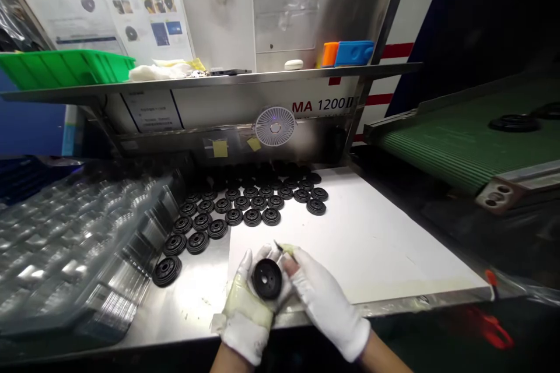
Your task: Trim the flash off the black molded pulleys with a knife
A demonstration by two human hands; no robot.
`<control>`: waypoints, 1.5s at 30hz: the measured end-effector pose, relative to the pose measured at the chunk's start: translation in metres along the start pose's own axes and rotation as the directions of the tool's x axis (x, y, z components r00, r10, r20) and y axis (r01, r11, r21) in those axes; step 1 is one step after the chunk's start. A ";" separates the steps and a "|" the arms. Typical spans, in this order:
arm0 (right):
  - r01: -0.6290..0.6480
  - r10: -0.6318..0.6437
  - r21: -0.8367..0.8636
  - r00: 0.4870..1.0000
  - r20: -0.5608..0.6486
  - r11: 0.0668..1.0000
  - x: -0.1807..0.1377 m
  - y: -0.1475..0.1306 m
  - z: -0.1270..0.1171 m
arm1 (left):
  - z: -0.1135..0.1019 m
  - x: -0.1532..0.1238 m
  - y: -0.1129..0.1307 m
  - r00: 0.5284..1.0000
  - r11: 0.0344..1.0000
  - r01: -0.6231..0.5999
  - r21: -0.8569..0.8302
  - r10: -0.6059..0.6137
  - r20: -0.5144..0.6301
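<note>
A round black plastic wheel (267, 279) with a hole at its centre is held in my left hand (247, 300), its dished face turned up toward me. White and pale yellow gloves cover both hands. My right hand (321, 297) is closed beside the wheel, pinching a thin, dark, pointed tool (279, 246); most of that tool is hidden by the fingers, so its kind does not show. Beyond the hands, several similar black wheels (252, 217) lie in rows on a white sheet (367, 233) and on the metal bench (192, 303).
Stacked clear plastic trays (65, 250) fill the left side. Above the bench runs a metal shelf (262, 77) with a green bin (65, 67) and a blue and orange object (350, 53). A small fan (275, 126) hangs below it. A green conveyor (455, 145) stands at right.
</note>
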State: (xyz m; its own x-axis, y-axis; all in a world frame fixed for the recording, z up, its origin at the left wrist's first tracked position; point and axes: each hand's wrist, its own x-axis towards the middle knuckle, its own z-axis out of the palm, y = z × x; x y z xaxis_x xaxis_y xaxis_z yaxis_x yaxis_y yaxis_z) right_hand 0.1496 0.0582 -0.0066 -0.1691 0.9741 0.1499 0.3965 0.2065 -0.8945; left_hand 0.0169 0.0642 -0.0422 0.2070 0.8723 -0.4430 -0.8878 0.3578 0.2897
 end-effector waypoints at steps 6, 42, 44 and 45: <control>0.014 0.016 -0.276 0.994 0.108 0.961 -0.018 0.008 -0.008 | -0.001 -0.008 0.016 0.994 0.996 -0.078 -0.031 0.080 0.068; 0.178 -0.075 -0.575 0.977 0.199 0.799 -0.029 0.002 0.017 | -0.002 -0.016 0.011 0.986 0.985 -0.160 0.065 0.157 0.058; 0.171 -0.093 -0.575 0.982 0.163 0.800 -0.027 0.001 0.017 | -0.001 -0.015 0.011 0.984 0.983 -0.172 0.067 0.168 0.061; 0.167 -0.097 -0.582 0.984 0.149 0.796 -0.026 0.001 0.017 | -0.001 -0.015 0.011 0.983 0.982 -0.177 0.068 0.173 0.063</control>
State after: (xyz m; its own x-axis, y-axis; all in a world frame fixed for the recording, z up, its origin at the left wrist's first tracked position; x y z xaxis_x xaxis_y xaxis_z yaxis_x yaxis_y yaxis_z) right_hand 0.1392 0.0312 -0.0184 -0.3398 0.9247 0.1716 0.8124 0.3805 -0.4418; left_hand 0.0034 0.0545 -0.0333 0.0754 0.9402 -0.3321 -0.8803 0.2192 0.4207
